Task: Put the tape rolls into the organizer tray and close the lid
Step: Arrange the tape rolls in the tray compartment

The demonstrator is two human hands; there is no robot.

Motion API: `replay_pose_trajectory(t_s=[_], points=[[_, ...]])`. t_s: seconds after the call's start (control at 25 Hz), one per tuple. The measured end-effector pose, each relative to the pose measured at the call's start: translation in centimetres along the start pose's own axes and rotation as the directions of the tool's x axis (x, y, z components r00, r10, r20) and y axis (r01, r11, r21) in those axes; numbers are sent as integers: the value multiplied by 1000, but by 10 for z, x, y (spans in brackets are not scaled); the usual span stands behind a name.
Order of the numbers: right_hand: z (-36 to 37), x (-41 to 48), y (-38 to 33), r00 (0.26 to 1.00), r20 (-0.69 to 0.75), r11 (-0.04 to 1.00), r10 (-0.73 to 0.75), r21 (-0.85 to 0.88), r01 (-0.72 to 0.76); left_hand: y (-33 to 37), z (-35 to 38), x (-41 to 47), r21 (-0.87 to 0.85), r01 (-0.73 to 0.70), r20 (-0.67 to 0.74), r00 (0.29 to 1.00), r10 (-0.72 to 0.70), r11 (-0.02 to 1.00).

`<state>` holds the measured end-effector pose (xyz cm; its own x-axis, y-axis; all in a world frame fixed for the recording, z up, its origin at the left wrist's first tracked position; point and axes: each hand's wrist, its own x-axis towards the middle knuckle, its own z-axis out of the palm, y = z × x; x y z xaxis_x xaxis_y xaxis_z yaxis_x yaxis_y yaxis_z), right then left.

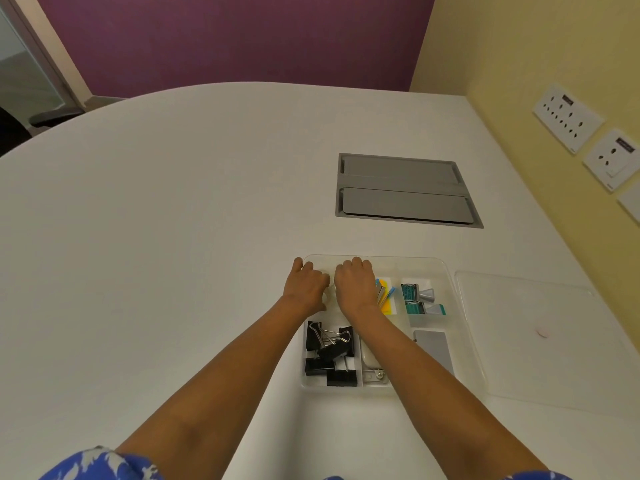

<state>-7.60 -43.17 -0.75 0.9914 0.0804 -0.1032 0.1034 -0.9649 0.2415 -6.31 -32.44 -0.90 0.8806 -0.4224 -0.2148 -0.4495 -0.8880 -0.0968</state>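
Two blue patterned sleeves (104, 465) are being shown at the near edge, with bare forearms being stretched forward over the white tabletop (156, 237). A clear organizer tray (460, 327) is being reached into. In its near left compartment, black binder clips (330, 351) are being kept in a heap; just beside them a pale oblong item with a metal clasp (372, 368) is being held, and a grey card (434, 348) is being stored further right. Beyond those, coloured page flags (386, 296) and two teal tape dispensers (417, 299) are being kept in separate compartments. The left hand (306, 285) and right hand (355, 282) are being held knuckles-up, side by side, over the tray's far left compartment; their fingers are being curled downward out of sight, so whether anything is clamped cannot be told. Only a pale clear sliver between the hands is being glimpsed, and no tape roll can be made out there. The clear lid (540, 341) is being left flat on the tabletop right of the tray. Further off, a grey cable hatch (401, 188) is being seen set into the tabletop.
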Motion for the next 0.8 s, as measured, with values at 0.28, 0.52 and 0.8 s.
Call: replay_pose_trajectory(t_s=[0.28,0.52,0.8], points=[[-20,6,17,993,-113,999,-22,39,26,-1,2,0,-32,0,24,1000,1,999],[-13,-2,15,992,-39,992,-119,42,121,-1,2,-1,-47,5,32,999,-4,999],[-1,-5,12,984,17,984,-176,12,176,-3,1,0,-97,27,-4,1000,-27,995]])
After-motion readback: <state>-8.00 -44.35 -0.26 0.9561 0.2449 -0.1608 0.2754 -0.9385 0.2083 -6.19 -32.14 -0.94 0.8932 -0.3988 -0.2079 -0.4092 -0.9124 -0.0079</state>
